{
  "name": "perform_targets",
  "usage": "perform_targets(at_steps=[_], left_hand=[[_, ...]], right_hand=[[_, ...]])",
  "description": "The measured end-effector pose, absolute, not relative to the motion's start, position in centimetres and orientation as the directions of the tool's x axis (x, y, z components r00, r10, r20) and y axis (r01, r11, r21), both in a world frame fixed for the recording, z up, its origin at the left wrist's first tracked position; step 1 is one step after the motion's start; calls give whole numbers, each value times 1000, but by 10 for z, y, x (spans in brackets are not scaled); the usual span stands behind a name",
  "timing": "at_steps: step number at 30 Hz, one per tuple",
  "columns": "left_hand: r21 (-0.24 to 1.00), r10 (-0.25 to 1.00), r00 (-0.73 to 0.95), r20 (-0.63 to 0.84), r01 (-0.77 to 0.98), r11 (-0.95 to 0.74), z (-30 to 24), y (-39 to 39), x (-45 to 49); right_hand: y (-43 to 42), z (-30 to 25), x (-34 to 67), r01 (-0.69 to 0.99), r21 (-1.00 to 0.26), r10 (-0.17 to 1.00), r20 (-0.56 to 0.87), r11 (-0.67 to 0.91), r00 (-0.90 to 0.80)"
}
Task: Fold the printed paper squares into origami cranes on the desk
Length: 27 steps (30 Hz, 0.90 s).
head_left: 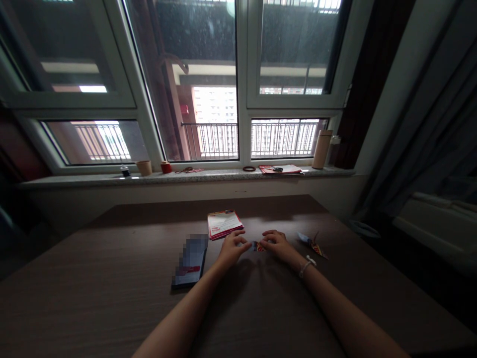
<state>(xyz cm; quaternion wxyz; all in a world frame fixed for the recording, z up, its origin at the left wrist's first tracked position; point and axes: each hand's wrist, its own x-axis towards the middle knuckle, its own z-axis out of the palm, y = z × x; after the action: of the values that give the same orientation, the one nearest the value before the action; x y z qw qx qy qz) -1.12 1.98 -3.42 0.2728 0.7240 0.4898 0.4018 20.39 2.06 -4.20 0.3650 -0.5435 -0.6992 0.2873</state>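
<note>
My left hand (231,247) and my right hand (276,245) meet over a small folded piece of paper (256,246) that lies on the table (112,278) just in front of me. Both hands pinch it with their fingertips, the left from its left end and the right from its right end, so the paper sits between them with its long axis running side to side. Neither hand is nearer; the paper lies midway. It looks dark with red print, though it is too small to tell more.

Just beyond my left hand lies a stack of paper sheets (224,223). Left of that hand lies a dark flat phone (191,261). Right of my right hand, near the wrist, rests a folded paper crane (313,244). Further off, the windowsill (223,175) holds cups and small items.
</note>
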Motion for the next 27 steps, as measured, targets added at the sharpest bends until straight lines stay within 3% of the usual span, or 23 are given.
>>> perform_targets(at_steps=[7, 27], left_hand=[[812, 934, 209, 290, 462, -355, -30, 18, -10], [781, 924, 256, 286, 497, -379, -33, 21, -9]], right_hand=[[21, -42, 205, 532, -780, 942, 233, 329, -240], [20, -35, 203, 451, -818, 924, 240, 357, -297]])
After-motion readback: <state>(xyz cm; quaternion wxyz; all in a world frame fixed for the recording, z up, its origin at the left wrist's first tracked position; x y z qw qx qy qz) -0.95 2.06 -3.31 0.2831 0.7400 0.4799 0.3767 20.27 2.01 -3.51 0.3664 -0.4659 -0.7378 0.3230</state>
